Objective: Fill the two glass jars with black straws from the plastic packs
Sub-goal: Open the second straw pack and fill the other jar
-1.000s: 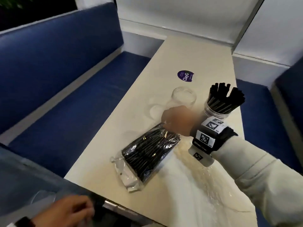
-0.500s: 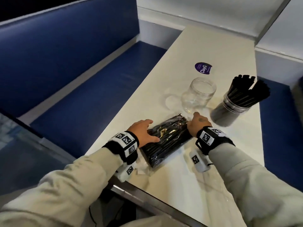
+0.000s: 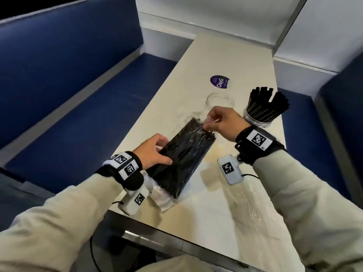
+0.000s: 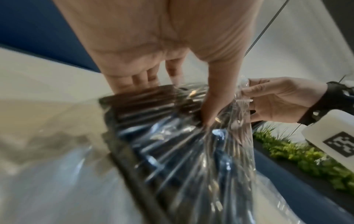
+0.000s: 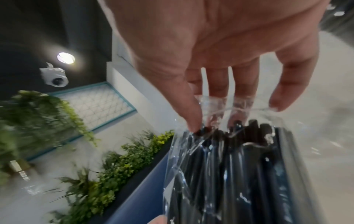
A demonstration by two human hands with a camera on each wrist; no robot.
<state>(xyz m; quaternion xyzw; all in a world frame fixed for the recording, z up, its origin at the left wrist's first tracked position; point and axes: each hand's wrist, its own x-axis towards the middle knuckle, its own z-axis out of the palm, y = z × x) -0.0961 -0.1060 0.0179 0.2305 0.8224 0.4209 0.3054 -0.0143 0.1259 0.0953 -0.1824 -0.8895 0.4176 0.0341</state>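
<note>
The pack of black straws (image 3: 181, 154) lies slantwise on the table (image 3: 225, 55), its long axis running from near-left up to the empty glass jar (image 3: 220, 101). The left hand (image 3: 152, 152) grips its near middle while the right hand (image 3: 222, 122) pinches the clear plastic at the far end, so I'd guess the right hand does the opening.

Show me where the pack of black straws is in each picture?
Head: pack of straws lies mid-table, between both hands.
Left wrist: it fills the lower middle, under the left hand.
Right wrist: lower right, below the right hand.
Shared landmark: the clear plastic end pinched by the right hand's fingers.
</note>
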